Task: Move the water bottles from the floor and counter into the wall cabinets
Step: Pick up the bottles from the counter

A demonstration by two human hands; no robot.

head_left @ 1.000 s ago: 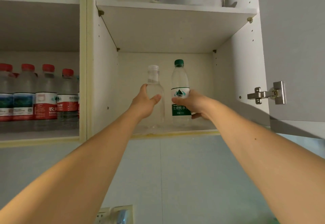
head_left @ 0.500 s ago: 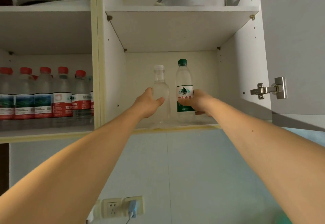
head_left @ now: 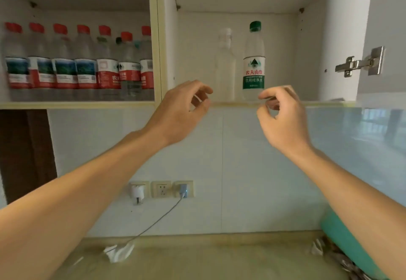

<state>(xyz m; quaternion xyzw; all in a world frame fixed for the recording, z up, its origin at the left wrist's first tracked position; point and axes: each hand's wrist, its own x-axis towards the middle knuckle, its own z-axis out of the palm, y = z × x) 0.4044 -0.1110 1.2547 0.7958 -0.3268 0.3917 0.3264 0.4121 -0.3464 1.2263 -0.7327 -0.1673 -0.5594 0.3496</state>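
Standing on the lower shelf of the right-hand wall cabinet [head_left: 312,104], the clear white-capped bottle [head_left: 225,64] and the green-capped water bottle [head_left: 254,60] are now free of any grip; half a second ago each was still held, the clear one by the left hand and the green-labelled one by the right. Both hands have let go and drawn back out of the cabinet, down to the shelf's front edge. The two bottles stand upright, just beside each other, near the middle of the shelf and set back from its lip.

The left hand [head_left: 178,112] hangs in front of the shelf edge with its fingers loosely curled and thumb apart, holding nothing. The right hand [head_left: 283,119] mirrors it, fingers bent inward around empty air, also holding nothing. I judge this pair of bottles as placed, and the next step as going back down for more from the counter or floor, though no further bottles show here.

In the left-hand cabinet compartment a row of red-capped water bottles [head_left: 77,60] already fills the shelf, packed side by side. The right cabinet's door stands open, its metal hinge [head_left: 360,64] showing on the side wall.

Below, a pale glossy backsplash [head_left: 241,169] carries a strip of wall sockets [head_left: 161,189], one with a white plug and one with a charger whose cable [head_left: 153,224] runs down to the yellowish counter [head_left: 197,262]. Crumpled white paper [head_left: 118,252] lies on the counter, and a green object [head_left: 351,246] sits at the right, partly hidden by the right forearm.
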